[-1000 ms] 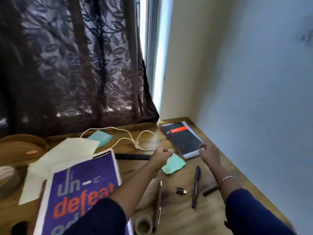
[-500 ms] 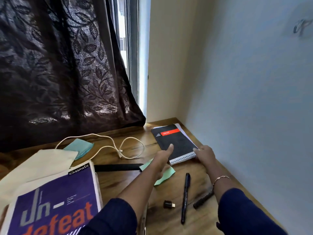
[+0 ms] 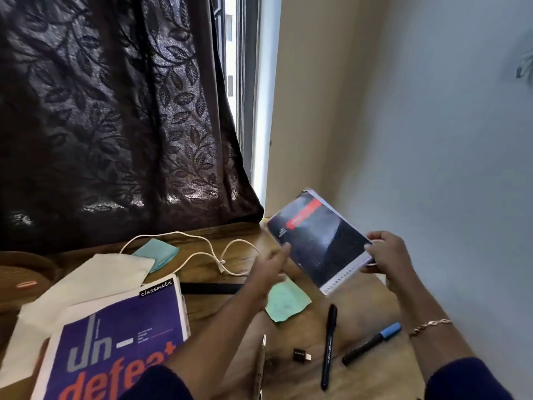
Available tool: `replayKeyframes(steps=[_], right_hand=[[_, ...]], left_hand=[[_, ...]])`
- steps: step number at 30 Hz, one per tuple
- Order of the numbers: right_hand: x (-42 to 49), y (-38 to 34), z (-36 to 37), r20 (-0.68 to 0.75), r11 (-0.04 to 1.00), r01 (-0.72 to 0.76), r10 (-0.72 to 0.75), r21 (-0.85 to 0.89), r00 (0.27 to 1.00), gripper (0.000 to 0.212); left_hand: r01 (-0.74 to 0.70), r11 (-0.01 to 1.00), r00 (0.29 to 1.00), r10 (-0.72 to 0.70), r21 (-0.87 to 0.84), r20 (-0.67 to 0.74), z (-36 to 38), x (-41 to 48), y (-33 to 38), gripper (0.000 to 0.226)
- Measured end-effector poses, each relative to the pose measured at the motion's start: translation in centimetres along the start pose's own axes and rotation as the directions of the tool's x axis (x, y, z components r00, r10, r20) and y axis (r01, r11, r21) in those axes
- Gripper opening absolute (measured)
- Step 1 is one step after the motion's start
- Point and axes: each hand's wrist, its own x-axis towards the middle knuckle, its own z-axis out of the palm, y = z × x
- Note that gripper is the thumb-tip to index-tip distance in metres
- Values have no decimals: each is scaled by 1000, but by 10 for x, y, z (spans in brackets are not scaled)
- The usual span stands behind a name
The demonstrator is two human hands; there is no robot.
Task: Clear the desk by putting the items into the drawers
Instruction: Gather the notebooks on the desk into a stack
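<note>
Black pen and blue-capped marker are seen lying by the desk's near right edge. Farther back, the black notebook is held tilted above the far right corner, pinched at its spiral edge by the right hand. The left hand is spread open at the opposite edge; contact cannot be told.

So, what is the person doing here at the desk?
The person's right hand grips the black spiral notebook at its bound edge and holds it tilted above the desk; the left hand is open near its left side. A black pen, a white cable and a purple notebook lie on the desk.
</note>
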Motion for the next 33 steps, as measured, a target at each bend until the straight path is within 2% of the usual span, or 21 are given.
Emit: replayKeyframes(steps=[1, 2, 3, 5, 6, 7, 8, 10, 13, 15, 16, 17, 20, 22, 23, 24, 25, 26, 29, 31, 33], right_hand=[[-4, -13, -5, 45, 998, 50, -48, -25, 998, 22], [-10, -27, -9, 106, 992, 102, -94, -69, 990, 22], [-16, -42, -11, 178, 978, 170, -146, -123, 973, 21], [-29, -72, -8, 325, 910, 343, -260, -234, 909, 19], [-36, -87, -2, 397, 859, 436, -314, -269, 863, 18], [-44, -101, 7, 473, 802, 525, -358, -285, 805, 19], [-53, -115, 19, 549, 736, 611, -393, -293, 737, 21], [-71, -136, 47, 670, 566, 765, -443, -306, 596, 28], [-106, -153, 96, 760, 343, 893, -484, -290, 433, 26], [-126, -160, 119, 765, 308, 928, -540, -210, 352, 20], [-132, -160, 127, 743, 351, 924, -576, -151, 341, 19], [-137, -158, 134, 702, 433, 897, -609, -95, 368, 22], [-144, -130, 144, 557, 743, 666, -580, 63, 594, 25], [-162, -96, 156, 637, 935, 323, -339, 145, 693, 16], [-174, -78, 164, 719, 983, 120, -181, 136, 671, 15], [-186, -61, 170, 788, 995, -19, -66, 98, 612, 17], [-200, -46, 179, 828, 996, -67, -9, 56, 561, 19], [-210, -32, 188, 833, 997, -77, 15, 33, 553, 22], [-227, -2, 212, 733, 995, -96, 64, 1, 677, 37], [-230, 14, 224, 678, 994, -95, 106, -54, 727, 36], [-229, 28, 229, 645, 980, 1, 130, -198, 753, 30]], left_hand=[[-115, 993, 992, 117, 32, -54, -10, -5, 9, 18], [-256, 958, 957, 270, 131, -105, -22, -12, 21, 35], [-397, 865, 889, 445, 308, -105, -35, -22, 35, 57], [-567, 521, 710, 702, 638, 57, -58, -44, 65, 86], [-567, 348, 660, 734, 746, 158, -67, -55, 78, 92], [-541, 245, 667, 708, 805, 233, -75, -66, 89, 95], [-513, 240, 722, 641, 824, 262, -81, -75, 95, 96], [-467, 418, 845, 472, 780, 252, -89, -88, 101, 94], [-435, 601, 894, 375, 670, 245, -115, -110, 94, 66], [-400, 732, 913, 371, 552, 169, -131, -127, 85, 36], [-376, 787, 920, 378, 490, 99, -139, -138, 82, 28], [-345, 832, 925, 379, 433, 9, -149, -149, 79, 25], [-209, 956, 924, 262, 208, -277, -175, -176, 71, 22], [-109, 990, 893, 136, 86, -429, -194, -190, 64, 19], [-77, 996, 875, 93, 53, -474, -202, -195, 60, 18], [-50, 998, 859, 63, 39, -508, -207, -197, 55, 18], [-14, 1000, 846, 26, 27, -532, -212, -200, 48, 17], [30, 999, 836, -15, 18, -548, -216, -200, 40, 17], [161, 986, 812, -104, 50, -574, -223, -199, 16, 30], [231, 965, 801, -118, 122, -588, -223, -199, 5, 42], [284, 939, 799, -119, 195, -590, -223, -200, -2, 40]])
